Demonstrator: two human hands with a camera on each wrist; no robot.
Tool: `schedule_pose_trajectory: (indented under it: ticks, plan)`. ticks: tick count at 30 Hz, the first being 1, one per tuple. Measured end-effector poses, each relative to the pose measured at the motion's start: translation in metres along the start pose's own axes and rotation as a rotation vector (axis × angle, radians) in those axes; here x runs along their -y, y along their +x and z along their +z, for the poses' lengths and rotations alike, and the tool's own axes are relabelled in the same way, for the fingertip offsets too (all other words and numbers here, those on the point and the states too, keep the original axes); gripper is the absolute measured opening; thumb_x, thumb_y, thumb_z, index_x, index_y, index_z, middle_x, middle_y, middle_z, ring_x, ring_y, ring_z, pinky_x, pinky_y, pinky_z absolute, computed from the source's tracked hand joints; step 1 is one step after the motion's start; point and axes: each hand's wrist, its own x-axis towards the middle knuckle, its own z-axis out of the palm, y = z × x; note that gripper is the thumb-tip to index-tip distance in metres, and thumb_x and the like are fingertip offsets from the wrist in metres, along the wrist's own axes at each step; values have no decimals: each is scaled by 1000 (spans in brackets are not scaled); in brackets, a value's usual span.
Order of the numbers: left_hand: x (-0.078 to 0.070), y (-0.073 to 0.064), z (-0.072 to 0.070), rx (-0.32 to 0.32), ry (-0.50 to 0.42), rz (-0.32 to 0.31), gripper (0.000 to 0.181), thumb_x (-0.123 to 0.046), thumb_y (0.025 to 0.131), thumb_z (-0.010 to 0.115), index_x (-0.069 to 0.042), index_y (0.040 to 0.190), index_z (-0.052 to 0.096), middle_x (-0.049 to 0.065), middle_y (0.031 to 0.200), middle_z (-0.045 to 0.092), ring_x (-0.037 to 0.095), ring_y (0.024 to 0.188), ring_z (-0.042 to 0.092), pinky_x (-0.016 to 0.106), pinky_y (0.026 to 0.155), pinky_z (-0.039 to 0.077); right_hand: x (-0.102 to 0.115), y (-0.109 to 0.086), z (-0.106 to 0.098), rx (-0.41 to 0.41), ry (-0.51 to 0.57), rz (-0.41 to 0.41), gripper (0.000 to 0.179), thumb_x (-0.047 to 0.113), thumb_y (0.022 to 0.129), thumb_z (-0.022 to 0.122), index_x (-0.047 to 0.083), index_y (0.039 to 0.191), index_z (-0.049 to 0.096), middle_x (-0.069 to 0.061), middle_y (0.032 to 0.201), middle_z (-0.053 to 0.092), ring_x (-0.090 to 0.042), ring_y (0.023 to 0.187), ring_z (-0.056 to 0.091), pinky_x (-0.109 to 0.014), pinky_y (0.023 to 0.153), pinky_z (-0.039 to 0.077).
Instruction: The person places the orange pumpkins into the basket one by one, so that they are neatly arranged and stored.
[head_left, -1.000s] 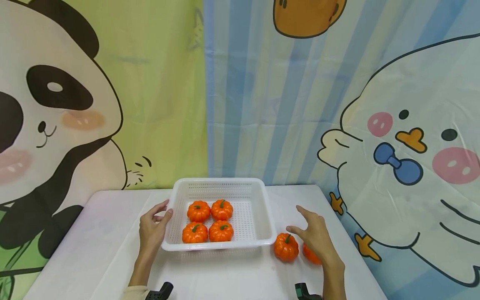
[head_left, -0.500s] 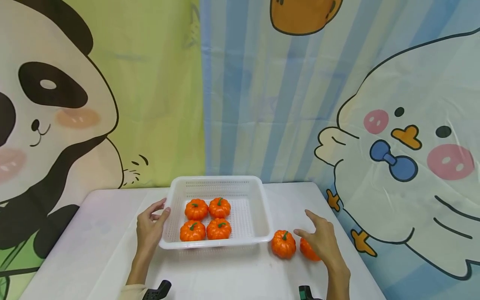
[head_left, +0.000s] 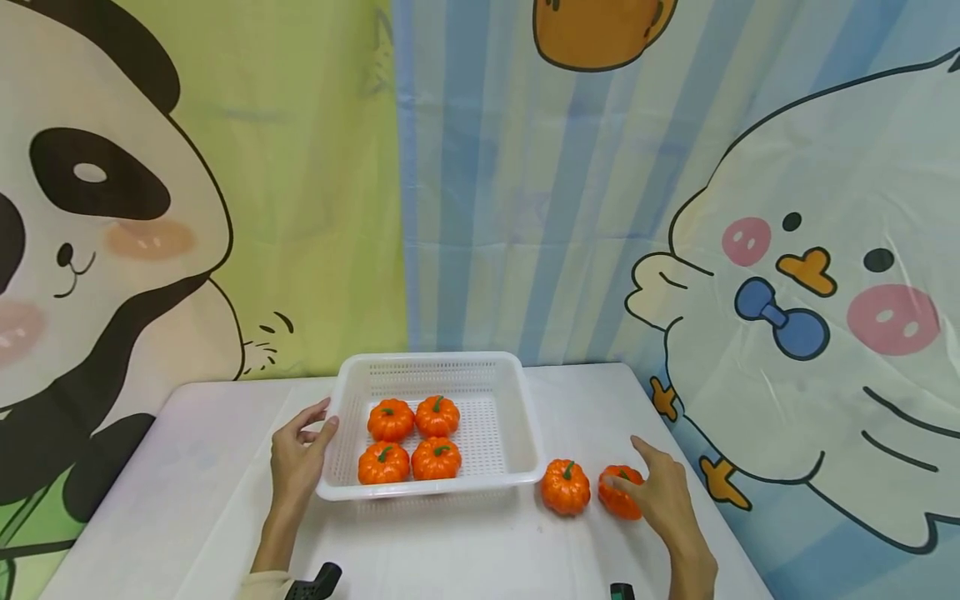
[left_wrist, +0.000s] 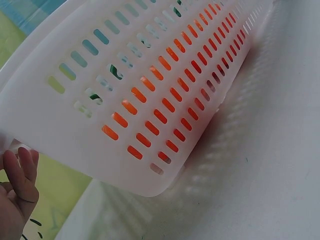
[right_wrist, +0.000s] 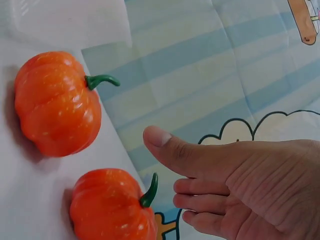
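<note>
A white perforated plastic basket (head_left: 487, 479) with several small orange toy pumpkins (head_left: 384, 463) in it stands on the table. My left hand (head_left: 297, 454) holds the basket's left rim; in the left wrist view its bent fingers (left_wrist: 22, 172) are at the rim, the thumb hidden. To the right of the basket sit two more green-stemmed pumpkins, a nearer-to-basket one (head_left: 566, 487) and an outer one (head_left: 621, 492). My right hand (head_left: 663, 496) hovers by the outer pumpkin, thumb spread from the fingers. Between thumb and pumpkin a gap shows in the right wrist view.
A white cloth-covered table (head_left: 450, 558) carries everything. Behind it hangs a printed curtain (head_left: 510, 208) with cartoon animals. Black wrist-worn devices (head_left: 315, 582) sit at both wrists, near the bottom edge of the head view.
My right hand has moved right and down, from above the gap between the two loose pumpkins to the outer one. The left hand stays at the basket. The head view has shifted slightly.
</note>
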Motion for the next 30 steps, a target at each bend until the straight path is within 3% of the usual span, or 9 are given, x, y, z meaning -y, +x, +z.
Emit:
schedule_pose_trajectory:
  ticks: [30]
  plan:
    - [-1,-1,0,5,-3,-14,43,-30,106,72,-17,147,71,14,135,72,6,86,58,17,73,46,-29,-2,18,50,-22,70,96,27,79,100,-13,152,53,-37,151,57,-59,141,54,-68,114,44]
